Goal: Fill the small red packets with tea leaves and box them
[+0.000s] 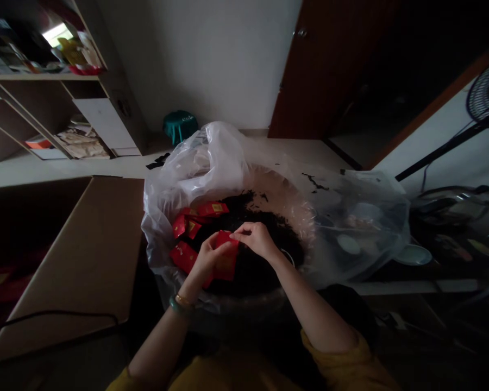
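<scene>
Step in hand: in our judgement, we are working the top edge of a red packet [225, 265]. The packet is near the centre of the plastic-lined container, above the dark loose material [252, 274], with its top edge pointing towards twelve o'clock.

Finger state: the fingers of our left hand [208, 255] grip the packet at its nine o'clock side, thumb across the front face. The fingers of our right hand [256, 238] are pinched together at the top edge, towards one o'clock. We cannot tell whether the packet is sealed or open.

Surroundings: further red packets [182, 256] lie from eight to eleven o'clock on the material. The clear plastic liner [224, 155] bunches up at eleven o'clock. A cardboard box [110, 233] stands at nine o'clock.

Next move: we judge that it calls for a steady left hold and a light, precise right pinch along the edge. Caution: excess force could crease or tear the packet.
</scene>
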Available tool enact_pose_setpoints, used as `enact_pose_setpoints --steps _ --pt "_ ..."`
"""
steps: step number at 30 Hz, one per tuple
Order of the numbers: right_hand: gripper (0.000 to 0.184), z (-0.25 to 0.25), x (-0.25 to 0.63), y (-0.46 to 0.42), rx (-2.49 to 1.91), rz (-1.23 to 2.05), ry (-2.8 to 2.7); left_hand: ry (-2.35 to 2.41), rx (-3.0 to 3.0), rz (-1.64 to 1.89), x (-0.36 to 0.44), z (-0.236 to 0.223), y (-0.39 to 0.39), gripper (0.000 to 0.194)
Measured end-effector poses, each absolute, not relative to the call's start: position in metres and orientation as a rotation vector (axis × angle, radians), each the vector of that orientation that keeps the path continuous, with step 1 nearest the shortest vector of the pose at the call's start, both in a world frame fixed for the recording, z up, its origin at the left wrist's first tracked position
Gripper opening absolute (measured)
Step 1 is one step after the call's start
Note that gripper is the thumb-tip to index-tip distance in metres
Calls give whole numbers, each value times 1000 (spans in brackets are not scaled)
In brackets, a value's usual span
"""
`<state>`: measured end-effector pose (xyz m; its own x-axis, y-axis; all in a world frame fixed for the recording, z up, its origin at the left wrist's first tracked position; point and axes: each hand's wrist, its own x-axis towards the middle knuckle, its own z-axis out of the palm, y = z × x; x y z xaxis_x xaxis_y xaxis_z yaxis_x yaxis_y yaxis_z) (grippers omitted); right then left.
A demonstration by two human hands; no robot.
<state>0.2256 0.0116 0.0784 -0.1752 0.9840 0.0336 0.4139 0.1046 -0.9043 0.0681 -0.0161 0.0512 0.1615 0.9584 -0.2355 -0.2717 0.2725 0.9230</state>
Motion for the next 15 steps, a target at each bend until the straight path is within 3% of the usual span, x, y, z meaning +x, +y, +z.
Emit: enact_pose_setpoints --steps 3,8,15 --pt "26 78 223 12 -1363 1027 -1664 967 813 933 70 47 -18 57" --pt "29 80 224 5 -1477 906 -1668 1078 870 1014 71 36 -16 48" --pt "13 76 217 -2 -1428 1023 -1627 1134 1032 1097 73 37 -12 44"
